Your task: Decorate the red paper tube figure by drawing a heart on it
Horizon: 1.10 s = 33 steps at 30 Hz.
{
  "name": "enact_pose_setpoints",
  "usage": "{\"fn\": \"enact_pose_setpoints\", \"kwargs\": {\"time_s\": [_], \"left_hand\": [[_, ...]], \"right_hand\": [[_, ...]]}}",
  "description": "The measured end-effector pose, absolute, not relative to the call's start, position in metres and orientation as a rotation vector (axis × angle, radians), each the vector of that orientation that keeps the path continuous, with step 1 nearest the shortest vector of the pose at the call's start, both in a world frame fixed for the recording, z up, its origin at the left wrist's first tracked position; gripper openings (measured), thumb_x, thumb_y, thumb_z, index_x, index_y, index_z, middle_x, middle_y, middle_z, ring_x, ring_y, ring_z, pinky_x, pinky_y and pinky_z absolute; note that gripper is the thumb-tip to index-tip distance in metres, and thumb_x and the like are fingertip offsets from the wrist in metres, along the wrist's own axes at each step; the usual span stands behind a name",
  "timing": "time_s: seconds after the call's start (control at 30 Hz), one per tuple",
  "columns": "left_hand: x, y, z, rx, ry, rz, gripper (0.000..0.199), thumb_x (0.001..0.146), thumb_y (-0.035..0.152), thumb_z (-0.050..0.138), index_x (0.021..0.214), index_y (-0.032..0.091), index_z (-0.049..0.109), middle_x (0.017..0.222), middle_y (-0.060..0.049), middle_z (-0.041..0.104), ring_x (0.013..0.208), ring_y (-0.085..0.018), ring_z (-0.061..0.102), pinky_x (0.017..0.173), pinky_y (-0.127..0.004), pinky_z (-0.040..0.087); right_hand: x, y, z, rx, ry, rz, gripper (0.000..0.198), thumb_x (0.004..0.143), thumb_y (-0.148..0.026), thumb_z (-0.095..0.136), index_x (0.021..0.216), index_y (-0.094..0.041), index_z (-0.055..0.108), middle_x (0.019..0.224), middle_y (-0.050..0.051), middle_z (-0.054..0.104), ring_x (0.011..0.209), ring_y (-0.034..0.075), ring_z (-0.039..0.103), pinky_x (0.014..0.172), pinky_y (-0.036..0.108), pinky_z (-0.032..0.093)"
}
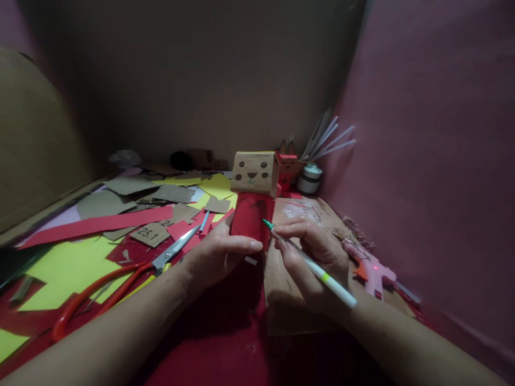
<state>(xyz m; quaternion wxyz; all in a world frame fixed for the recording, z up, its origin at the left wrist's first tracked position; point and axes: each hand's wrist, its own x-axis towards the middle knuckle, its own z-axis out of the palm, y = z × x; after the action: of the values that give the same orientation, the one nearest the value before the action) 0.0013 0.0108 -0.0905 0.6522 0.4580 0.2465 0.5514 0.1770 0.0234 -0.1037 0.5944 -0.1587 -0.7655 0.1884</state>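
My left hand [219, 249] grips the lower part of a paper animal figure [248, 212], its thumb across the front. The figure has a red box body with a dark curved outline drawn on it. Its brown cardboard head [254, 172] bears drawn eyes, a nose, a small green mouth and whisker lines. Between the thumb and fingers of my right hand [311, 257] is a white marker [324, 276] with a green tip. That tip is at the right side of the red body; whether it touches the paper I cannot tell.
Orange-handled scissors [132, 276] lie at left among yellow, red and cardboard scraps [151, 230]. To the right, a pink glue gun [372, 268] rests on a cardboard sheet [298, 313]. Behind stand a smaller red figure [287, 171] and a white jar [309, 178] near several white sticks [336, 136].
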Motion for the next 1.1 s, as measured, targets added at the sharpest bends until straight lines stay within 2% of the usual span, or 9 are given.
{"fn": "enact_pose_setpoints", "kwargs": {"time_s": [0.13,0.3,0.5,0.63,0.83,1.03,1.1], "left_hand": [[0.0022,0.0094,-0.0901,1.011,0.560,1.239,0.034,0.065,0.008,0.079,0.097,0.015,0.073,0.077,-0.005,0.078,0.073,-0.025,0.076,0.072,-0.033,0.057],[0.0014,0.0107,-0.0917,1.027,0.567,1.227,0.033,0.065,0.010,0.080,0.097,0.015,0.072,0.071,-0.005,0.077,0.066,-0.024,0.074,0.068,-0.032,0.056],[0.0011,0.0105,-0.0898,0.986,0.628,1.280,0.038,0.061,0.007,0.081,0.095,0.018,0.069,0.075,-0.002,0.077,0.066,-0.020,0.072,0.068,-0.030,0.057],[0.0008,0.0090,-0.0895,1.019,0.579,1.224,0.039,0.064,0.011,0.081,0.102,0.016,0.071,0.072,-0.004,0.077,0.066,-0.024,0.074,0.068,-0.033,0.056],[0.0010,0.0080,-0.0901,1.023,0.545,1.198,0.038,0.069,0.010,0.078,0.105,0.016,0.072,0.072,-0.004,0.077,0.065,-0.025,0.075,0.070,-0.035,0.057],[-0.0011,0.0119,-0.0927,1.013,0.565,1.247,0.034,0.065,0.008,0.080,0.096,0.016,0.071,0.081,-0.005,0.079,0.079,-0.025,0.077,0.071,-0.031,0.057],[-0.0010,0.0125,-0.0926,1.003,0.569,1.252,0.037,0.063,0.008,0.081,0.098,0.016,0.071,0.084,-0.005,0.080,0.080,-0.025,0.077,0.071,-0.031,0.057]], "right_hand": [[0.1789,0.0261,-0.1056,-0.454,-1.754,0.448,0.020,0.094,-0.012,0.062,0.110,-0.025,0.068,0.091,0.000,0.069,0.083,0.015,0.066,0.074,0.032,0.054],[0.1790,0.0260,-0.1065,-0.424,-1.777,0.406,0.020,0.094,-0.011,0.063,0.108,-0.024,0.069,0.096,0.002,0.071,0.088,0.016,0.068,0.080,0.034,0.054],[0.1763,0.0223,-0.1020,-0.310,-1.806,0.519,0.023,0.090,-0.004,0.060,0.103,-0.020,0.070,0.092,0.004,0.070,0.081,0.015,0.067,0.068,0.030,0.054],[0.1772,0.0225,-0.1018,-0.370,-1.752,0.491,0.022,0.091,-0.005,0.060,0.102,-0.021,0.069,0.091,0.002,0.069,0.080,0.014,0.066,0.072,0.031,0.054],[0.1803,0.0254,-0.1055,-0.458,-1.765,0.451,0.023,0.093,-0.013,0.064,0.112,-0.024,0.069,0.092,0.002,0.071,0.083,0.017,0.067,0.076,0.036,0.055],[0.1774,0.0229,-0.1028,-0.341,-1.815,0.497,0.025,0.090,-0.005,0.060,0.106,-0.022,0.070,0.091,0.002,0.070,0.078,0.015,0.066,0.067,0.032,0.054],[0.1770,0.0234,-0.1013,-0.347,-1.796,0.463,0.026,0.090,-0.004,0.059,0.106,-0.021,0.070,0.091,0.002,0.069,0.079,0.015,0.066,0.070,0.032,0.054]]}}
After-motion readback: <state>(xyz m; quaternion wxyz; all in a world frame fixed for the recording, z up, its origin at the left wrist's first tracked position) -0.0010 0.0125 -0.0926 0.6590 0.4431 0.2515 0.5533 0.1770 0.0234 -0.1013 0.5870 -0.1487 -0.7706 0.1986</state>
